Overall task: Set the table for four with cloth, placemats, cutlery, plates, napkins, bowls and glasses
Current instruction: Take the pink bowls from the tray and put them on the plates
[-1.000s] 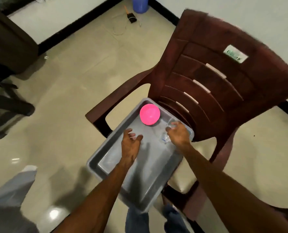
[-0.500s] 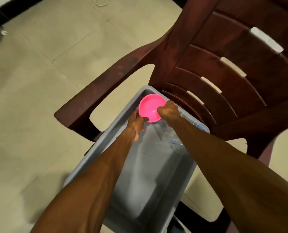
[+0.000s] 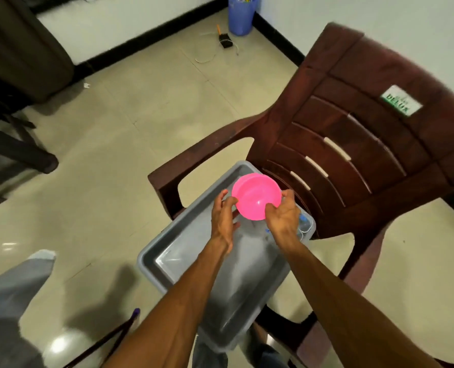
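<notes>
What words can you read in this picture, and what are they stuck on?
"DELUX": green letters on the white sticker on the backrest of the brown chair.
The smaller print above that word is too blurred to read.
No readable text shows on the pink bowl, the grey tray or the blue bin.

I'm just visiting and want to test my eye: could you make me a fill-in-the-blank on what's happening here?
1. Both hands, the left hand and the right hand, hold a bowl coloured ____.
2. The grey tray rests on a brown ____.
3. In the far corner of the floor stands a bin coloured ____.

Missing words: pink; chair; blue
</notes>
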